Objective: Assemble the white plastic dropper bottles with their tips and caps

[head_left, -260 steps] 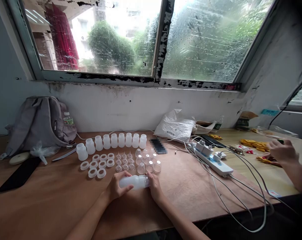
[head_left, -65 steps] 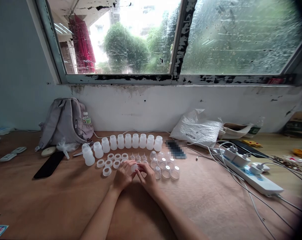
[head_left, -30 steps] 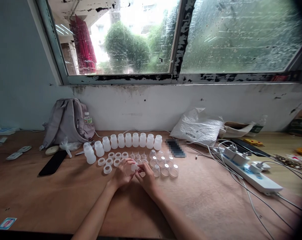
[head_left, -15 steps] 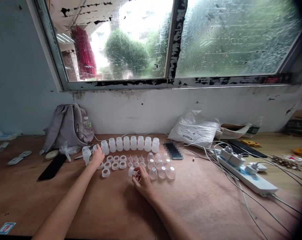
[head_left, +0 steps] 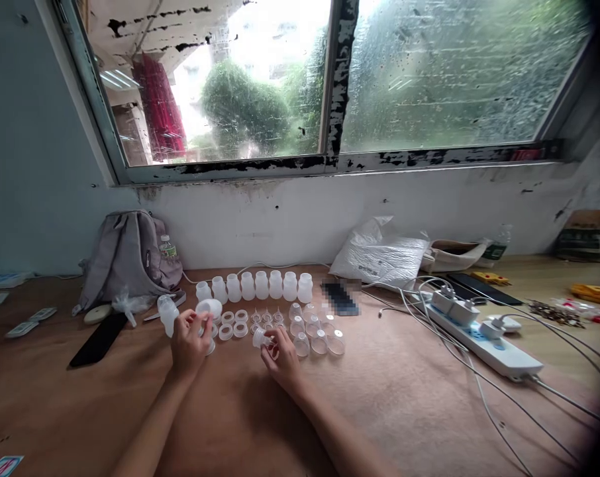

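Note:
My left hand [head_left: 188, 343] is closed on a small frosted bottle [head_left: 210, 308], tipped over above the white rings [head_left: 240, 329]. My right hand [head_left: 283, 358] pinches a small translucent white bottle top [head_left: 259, 338]; the fingers hide part of it. Behind them several frosted bottles [head_left: 261, 285] stand in a row. Between the hands lie the white screw rings and clear nipples [head_left: 267, 318]. Clear dome caps [head_left: 318, 342] sit in rows right of my right hand. A bottle with a top fitted [head_left: 167, 315] stands at a tilt left of my left hand.
At the left are a grey backpack [head_left: 126, 262] and a black phone [head_left: 99, 341]. Another phone [head_left: 340, 299] and a silver plastic bag [head_left: 379, 250] lie behind the caps. A white power strip [head_left: 503, 358] with trailing cables occupies the right.
My left hand has drawn back from the left end of the bottle row, bringing a bottle towards my right hand. My right hand stays almost in place with the bottle top.

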Demonstrator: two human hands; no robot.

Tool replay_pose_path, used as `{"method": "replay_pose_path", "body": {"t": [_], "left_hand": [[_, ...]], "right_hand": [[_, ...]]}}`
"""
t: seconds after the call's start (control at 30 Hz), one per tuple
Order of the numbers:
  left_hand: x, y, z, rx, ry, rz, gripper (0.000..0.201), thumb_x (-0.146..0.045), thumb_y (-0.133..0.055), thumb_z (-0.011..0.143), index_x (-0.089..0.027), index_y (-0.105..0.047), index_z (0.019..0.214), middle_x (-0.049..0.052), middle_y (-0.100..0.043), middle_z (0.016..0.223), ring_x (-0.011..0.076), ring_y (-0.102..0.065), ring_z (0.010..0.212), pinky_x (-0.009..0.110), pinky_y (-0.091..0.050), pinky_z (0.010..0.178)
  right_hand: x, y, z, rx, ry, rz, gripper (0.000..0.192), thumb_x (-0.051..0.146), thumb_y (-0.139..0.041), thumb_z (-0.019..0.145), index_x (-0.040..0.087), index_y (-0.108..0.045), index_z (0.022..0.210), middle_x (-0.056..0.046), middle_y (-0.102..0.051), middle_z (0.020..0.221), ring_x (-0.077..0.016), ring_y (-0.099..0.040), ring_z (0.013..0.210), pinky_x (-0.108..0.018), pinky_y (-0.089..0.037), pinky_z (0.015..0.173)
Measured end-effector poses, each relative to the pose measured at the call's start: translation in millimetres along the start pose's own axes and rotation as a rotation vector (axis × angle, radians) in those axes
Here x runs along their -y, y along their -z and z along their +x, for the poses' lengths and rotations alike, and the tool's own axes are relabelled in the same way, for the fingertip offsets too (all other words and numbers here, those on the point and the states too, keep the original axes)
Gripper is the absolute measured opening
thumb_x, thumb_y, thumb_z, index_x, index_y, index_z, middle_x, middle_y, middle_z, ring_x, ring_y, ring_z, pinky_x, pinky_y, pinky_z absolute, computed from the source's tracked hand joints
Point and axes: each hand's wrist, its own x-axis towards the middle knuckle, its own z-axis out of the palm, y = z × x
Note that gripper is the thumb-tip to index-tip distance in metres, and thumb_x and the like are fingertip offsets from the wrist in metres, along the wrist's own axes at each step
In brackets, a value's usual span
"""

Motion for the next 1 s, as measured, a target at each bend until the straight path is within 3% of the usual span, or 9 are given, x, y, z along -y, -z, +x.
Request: {"method": "replay_pose_path", "body": {"t": [0.1,0.23,0.4,0.57,0.67,0.77,0.87,1.0], "left_hand": [[-24,9.2,-22,-0.047,-0.057,-0.220,0.011,-0.024,-0.054,0.077,-0.018,-0.061,0.083,0.009,-0.045,0.101,0.0198,-0.050,0.091,0.031,-0.046,0.074],[-45,10.3,-34,0.118,-0.028,-0.402,0.010,-0.020,-0.046,0.081,-0.019,-0.055,0.086,0.009,-0.044,0.112,0.0217,-0.048,0.103,0.036,-0.044,0.083],[-51,1.6,-38,0.361,0.042,-0.585,0.015,-0.024,-0.040,0.084,-0.020,-0.049,0.095,0.009,-0.048,0.116,0.0226,-0.046,0.110,0.039,-0.039,0.090],[-54,-10.7,-53,0.554,0.285,-0.823,0.053,-0.033,-0.052,0.078,-0.018,-0.026,0.122,0.012,-0.055,0.109,0.0223,-0.053,0.103,0.037,-0.042,0.086],[-56,-16.7,-60,0.663,0.296,-0.829,0.061,-0.037,-0.060,0.071,-0.017,-0.028,0.119,0.011,-0.058,0.105,0.0224,-0.058,0.093,0.035,-0.046,0.078],[-56,-20.1,-61,0.646,0.208,-0.721,0.049,-0.039,-0.060,0.070,-0.019,-0.039,0.110,0.008,-0.059,0.099,0.0225,-0.058,0.088,0.036,-0.047,0.075],[-54,-21.0,-61,0.526,0.086,-0.611,0.045,-0.040,-0.058,0.072,-0.021,-0.045,0.110,0.009,-0.056,0.101,0.0237,-0.054,0.095,0.038,-0.044,0.081],[-50,-21.6,-63,0.409,0.093,-0.517,0.045,-0.042,-0.061,0.069,-0.021,-0.046,0.106,0.007,-0.058,0.094,0.0235,-0.055,0.090,0.038,-0.045,0.078]], "right_hand": [[2,3,2,-0.046,-0.010,0.036,0.012,0.016,-0.046,0.076,0.020,-0.046,0.088,-0.003,-0.048,0.084,-0.0100,-0.049,0.057,-0.024,-0.045,0.055],[5,7,5,-0.082,-0.053,0.082,0.011,0.018,-0.046,0.077,0.020,-0.050,0.088,-0.003,-0.049,0.083,-0.0103,-0.051,0.058,-0.023,-0.045,0.053],[10,12,8,-0.104,-0.106,0.137,0.013,0.022,-0.047,0.078,0.019,-0.055,0.088,-0.004,-0.053,0.084,-0.0118,-0.053,0.062,-0.023,-0.046,0.052],[7,14,9,-0.128,-0.157,0.208,0.014,0.025,-0.049,0.079,0.019,-0.055,0.090,-0.005,-0.056,0.082,-0.0138,-0.055,0.065,-0.024,-0.047,0.054],[5,15,9,-0.128,-0.169,0.243,0.015,0.024,-0.048,0.079,0.019,-0.054,0.092,-0.005,-0.057,0.081,-0.0143,-0.054,0.066,-0.024,-0.047,0.054],[8,17,9,-0.124,-0.149,0.251,0.015,0.021,-0.047,0.079,0.019,-0.055,0.091,-0.004,-0.057,0.081,-0.0143,-0.054,0.067,-0.024,-0.046,0.056],[12,20,9,-0.126,-0.098,0.233,0.019,0.014,-0.045,0.075,0.020,-0.057,0.089,-0.004,-0.056,0.082,-0.0141,-0.053,0.068,-0.025,-0.045,0.058],[16,22,9,-0.108,-0.073,0.211,0.025,0.010,-0.043,0.072,0.020,-0.059,0.088,-0.003,-0.056,0.085,-0.0134,-0.053,0.068,-0.024,-0.044,0.058]]}}
